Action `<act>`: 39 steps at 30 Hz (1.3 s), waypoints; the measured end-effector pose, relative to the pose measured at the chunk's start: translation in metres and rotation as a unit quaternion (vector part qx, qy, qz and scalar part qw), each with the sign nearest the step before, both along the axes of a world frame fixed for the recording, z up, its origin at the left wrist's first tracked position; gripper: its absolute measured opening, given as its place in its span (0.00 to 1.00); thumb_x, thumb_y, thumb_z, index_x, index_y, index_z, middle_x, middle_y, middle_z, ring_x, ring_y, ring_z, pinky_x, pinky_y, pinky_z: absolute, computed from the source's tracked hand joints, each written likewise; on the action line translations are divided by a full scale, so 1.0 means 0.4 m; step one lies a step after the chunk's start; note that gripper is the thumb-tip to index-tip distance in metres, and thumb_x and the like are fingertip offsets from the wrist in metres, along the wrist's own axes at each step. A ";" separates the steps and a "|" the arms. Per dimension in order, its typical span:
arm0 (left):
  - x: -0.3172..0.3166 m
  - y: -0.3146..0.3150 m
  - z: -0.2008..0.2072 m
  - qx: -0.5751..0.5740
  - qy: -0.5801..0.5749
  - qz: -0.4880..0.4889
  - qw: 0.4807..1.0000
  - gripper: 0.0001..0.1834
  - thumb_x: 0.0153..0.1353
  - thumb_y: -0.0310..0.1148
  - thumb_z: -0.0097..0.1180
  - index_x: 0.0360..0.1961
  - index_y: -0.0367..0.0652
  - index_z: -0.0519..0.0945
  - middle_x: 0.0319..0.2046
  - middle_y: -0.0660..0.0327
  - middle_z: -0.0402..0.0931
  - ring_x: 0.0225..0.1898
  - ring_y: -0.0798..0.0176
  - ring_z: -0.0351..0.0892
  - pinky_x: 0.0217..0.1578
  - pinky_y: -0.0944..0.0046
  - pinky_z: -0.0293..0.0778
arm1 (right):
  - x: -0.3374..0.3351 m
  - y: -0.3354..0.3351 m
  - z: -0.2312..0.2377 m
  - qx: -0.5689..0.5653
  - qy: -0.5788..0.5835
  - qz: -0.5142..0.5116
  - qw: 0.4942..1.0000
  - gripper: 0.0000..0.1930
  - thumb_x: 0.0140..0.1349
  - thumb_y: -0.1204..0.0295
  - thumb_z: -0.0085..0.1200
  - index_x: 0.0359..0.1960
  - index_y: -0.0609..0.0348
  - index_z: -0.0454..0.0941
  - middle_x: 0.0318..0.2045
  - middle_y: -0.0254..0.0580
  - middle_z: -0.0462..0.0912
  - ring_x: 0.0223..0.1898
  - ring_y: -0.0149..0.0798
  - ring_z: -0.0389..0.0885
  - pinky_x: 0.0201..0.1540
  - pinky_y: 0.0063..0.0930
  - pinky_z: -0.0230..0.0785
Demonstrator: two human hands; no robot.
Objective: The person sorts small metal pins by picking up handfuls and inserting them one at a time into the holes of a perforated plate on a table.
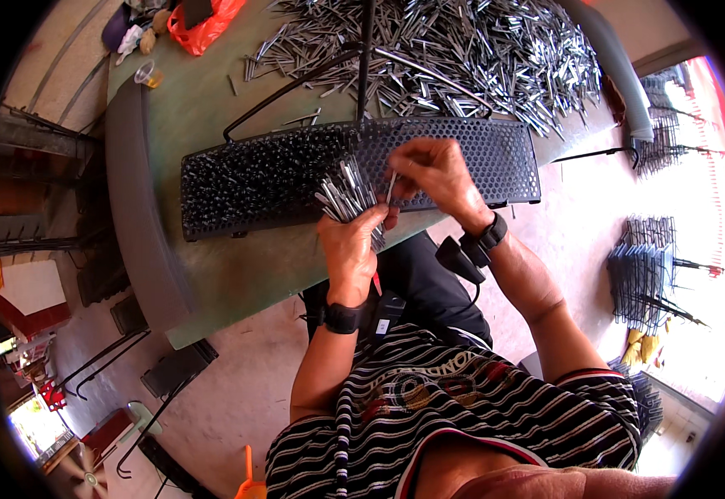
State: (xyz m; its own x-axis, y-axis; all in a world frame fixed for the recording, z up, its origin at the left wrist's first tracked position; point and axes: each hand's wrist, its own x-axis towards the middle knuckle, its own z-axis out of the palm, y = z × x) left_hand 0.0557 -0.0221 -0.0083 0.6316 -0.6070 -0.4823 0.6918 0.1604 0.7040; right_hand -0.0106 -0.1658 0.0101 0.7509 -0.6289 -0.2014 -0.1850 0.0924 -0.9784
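My left hand [351, 251] is closed around a bundle of slim silvery metal pieces [344, 190], their ends fanning upward. Just right of it, my right hand [441, 176] pinches one thin metal piece [391, 188] close to the left thumb. Both hands are over the near edge of a long black perforated rack [489, 156]. Upright metal pieces [250, 176] densely fill the holes of its left part; the right part shows bare holes. A black rod frame [296, 81] rises from the rack's far side.
A large heap of loose metal pieces [462, 58] covers the far side of the green table [238, 303]. At the far left are a red plastic bag [204, 29] and a clear cup [150, 75]. Grey padding [142, 216] lines the left edge. Stacked black racks [641, 283] stand at right.
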 end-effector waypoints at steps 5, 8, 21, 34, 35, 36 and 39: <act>-0.008 0.001 0.012 0.012 -0.015 0.010 1.000 0.15 0.48 0.16 0.57 0.39 0.34 0.74 0.27 0.58 0.77 0.24 0.61 0.79 0.24 0.64 0.77 | 0.016 -0.068 -0.007 -0.220 -0.054 -0.171 0.959 0.05 0.57 0.78 0.52 0.33 0.67 0.72 0.23 0.43 0.81 0.23 0.32 0.82 0.26 0.19 0.73; -0.005 0.011 0.018 0.013 -0.011 0.001 1.000 0.14 0.48 0.16 0.58 0.38 0.33 0.75 0.26 0.58 0.76 0.24 0.60 0.79 0.24 0.63 0.77 | 0.026 -0.083 -0.026 -0.292 -0.058 -0.170 0.940 0.05 0.57 0.78 0.52 0.33 0.65 0.70 0.22 0.44 0.81 0.25 0.32 0.83 0.26 0.21 0.73; -0.002 0.026 0.022 0.044 0.012 0.002 0.999 0.09 0.48 0.18 0.59 0.33 0.33 0.77 0.28 0.54 0.78 0.25 0.59 0.80 0.21 0.65 0.76 | 0.034 -0.096 -0.049 -0.512 0.042 -0.071 0.855 0.06 0.56 0.71 0.53 0.27 0.61 0.76 0.20 0.51 0.77 0.21 0.51 0.77 0.24 0.37 0.68; -0.020 0.030 0.010 0.026 0.017 0.016 0.999 0.11 0.46 0.13 0.54 0.34 0.30 0.76 0.26 0.52 0.78 0.23 0.59 0.80 0.22 0.63 0.77 | 0.029 -0.028 -0.016 -0.258 -0.068 -0.130 0.955 0.05 0.58 0.78 0.51 0.34 0.65 0.71 0.20 0.42 0.80 0.22 0.31 0.82 0.22 0.20 0.71; -0.020 0.031 0.007 0.024 0.020 0.017 0.999 0.11 0.46 0.13 0.54 0.33 0.30 0.76 0.26 0.52 0.78 0.23 0.59 0.80 0.22 0.63 0.77 | 0.036 -0.033 -0.020 -0.307 -0.066 -0.143 0.939 0.05 0.59 0.78 0.51 0.36 0.64 0.70 0.20 0.43 0.81 0.23 0.32 0.82 0.23 0.21 0.71; -0.021 0.032 0.002 0.022 0.024 0.017 0.999 0.10 0.46 0.13 0.53 0.33 0.31 0.76 0.26 0.53 0.78 0.23 0.59 0.80 0.22 0.63 0.77 | 0.040 -0.042 -0.028 -0.323 -0.052 -0.128 0.936 0.07 0.59 0.79 0.49 0.38 0.61 0.66 0.21 0.46 0.80 0.25 0.36 0.83 0.23 0.23 0.72; -0.019 0.036 0.008 0.020 0.038 0.019 0.999 0.09 0.47 0.13 0.53 0.31 0.31 0.76 0.26 0.54 0.77 0.23 0.59 0.80 0.22 0.63 0.77 | 0.051 -0.056 -0.052 -0.347 -0.045 -0.118 0.930 0.06 0.60 0.79 0.48 0.37 0.62 0.66 0.22 0.46 0.80 0.26 0.38 0.83 0.24 0.25 0.72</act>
